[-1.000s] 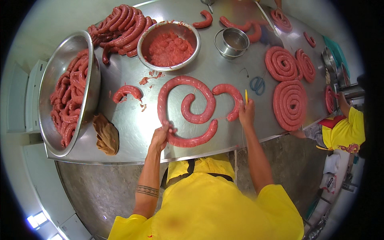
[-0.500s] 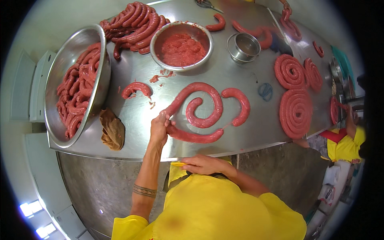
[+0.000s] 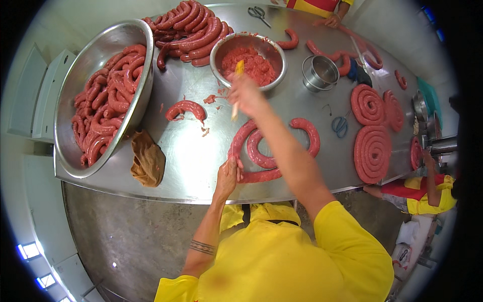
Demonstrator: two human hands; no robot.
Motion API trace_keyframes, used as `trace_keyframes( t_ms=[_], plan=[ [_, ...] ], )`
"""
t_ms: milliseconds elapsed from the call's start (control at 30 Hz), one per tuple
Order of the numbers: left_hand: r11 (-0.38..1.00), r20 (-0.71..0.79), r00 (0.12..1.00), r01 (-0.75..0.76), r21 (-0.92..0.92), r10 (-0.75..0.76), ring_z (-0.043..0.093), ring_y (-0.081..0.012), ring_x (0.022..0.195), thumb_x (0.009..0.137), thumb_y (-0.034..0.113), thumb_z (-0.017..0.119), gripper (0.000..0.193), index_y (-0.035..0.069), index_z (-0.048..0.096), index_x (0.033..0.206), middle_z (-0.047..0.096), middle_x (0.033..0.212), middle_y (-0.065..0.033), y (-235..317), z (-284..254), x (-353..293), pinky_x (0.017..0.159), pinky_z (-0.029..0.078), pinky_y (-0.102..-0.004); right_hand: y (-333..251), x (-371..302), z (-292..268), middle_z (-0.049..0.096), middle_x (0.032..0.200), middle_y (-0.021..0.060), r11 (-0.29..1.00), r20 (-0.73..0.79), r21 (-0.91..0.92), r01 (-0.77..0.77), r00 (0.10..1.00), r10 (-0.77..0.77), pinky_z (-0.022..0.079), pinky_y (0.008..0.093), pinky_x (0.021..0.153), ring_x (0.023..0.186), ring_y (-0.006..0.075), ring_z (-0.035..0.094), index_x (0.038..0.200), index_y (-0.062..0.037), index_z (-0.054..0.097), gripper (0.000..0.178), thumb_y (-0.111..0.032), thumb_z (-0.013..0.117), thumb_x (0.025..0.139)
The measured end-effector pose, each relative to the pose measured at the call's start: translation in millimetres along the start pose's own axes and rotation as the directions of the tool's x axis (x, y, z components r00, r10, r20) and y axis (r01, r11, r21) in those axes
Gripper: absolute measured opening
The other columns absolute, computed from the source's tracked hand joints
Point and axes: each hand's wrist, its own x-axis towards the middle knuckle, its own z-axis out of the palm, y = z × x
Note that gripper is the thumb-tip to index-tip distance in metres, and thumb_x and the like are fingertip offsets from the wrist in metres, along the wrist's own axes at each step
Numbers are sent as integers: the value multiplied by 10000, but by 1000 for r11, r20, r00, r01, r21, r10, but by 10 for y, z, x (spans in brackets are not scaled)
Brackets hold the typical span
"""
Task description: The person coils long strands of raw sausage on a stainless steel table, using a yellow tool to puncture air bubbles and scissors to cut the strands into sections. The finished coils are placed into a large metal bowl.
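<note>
My left hand (image 3: 229, 174) pinches a long raw sausage (image 3: 238, 143) near the table's front edge, where its casing bends. From there it curls into a loose spiral, with a lower length (image 3: 259, 176) running right, partly behind my right forearm. My right hand (image 3: 245, 95) is raised in front of the meat bowl, closed round a slim tool (image 3: 240, 67) with a yellow upper end and a pale lower end; blur hides its exact kind. Right of the forearm curves a sausage piece (image 3: 313, 136). A short torn sausage (image 3: 186, 108) lies to the left.
A big steel basin (image 3: 143, 93) of sausages stands left, beside a brown cloth (image 3: 147, 160). Behind are a sausage pile (image 3: 201, 38), a mince bowl (image 3: 283, 65) and scissors (image 3: 259, 16). Rightward lie a steel pot (image 3: 321, 73), blue scissors (image 3: 340, 126) and sausage coils (image 3: 372, 153). Other people work nearby.
My right hand has risen from my waist and reached out over the table, now with the yellow-ended tool. My left hand still grips the sausage. The view has shifted slightly.
</note>
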Motion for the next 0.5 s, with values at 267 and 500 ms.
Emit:
trace_keyframes(
  t_ms=[267, 500],
  plan=[
    [991, 134, 986, 110, -74, -100, 433, -77, 559, 1075, 354, 485, 315, 75, 615, 1008, 499, 622, 20, -329, -287, 142, 628, 440, -243, -2142, -1036, -1118, 465, 786, -22, 910, 19, -84, 405, 914, -405, 413, 292, 628, 678, 108, 445, 1191, -114, 553, 217, -265, 557, 1035],
    [610, -217, 865, 122, -783, -452, 665, -170, 722, 1079, 184, 448, 232, 27, 605, 1012, 677, 897, -83, -293, -181, 359, 833, 546, -394, -993, -2774, -1805, 485, 812, -57, 618, -415, -677, -399, 901, 128, 386, 223, 514, 620, 60, 452, 1241, -153, 520, 230, -270, 504, 1043]
  ],
)
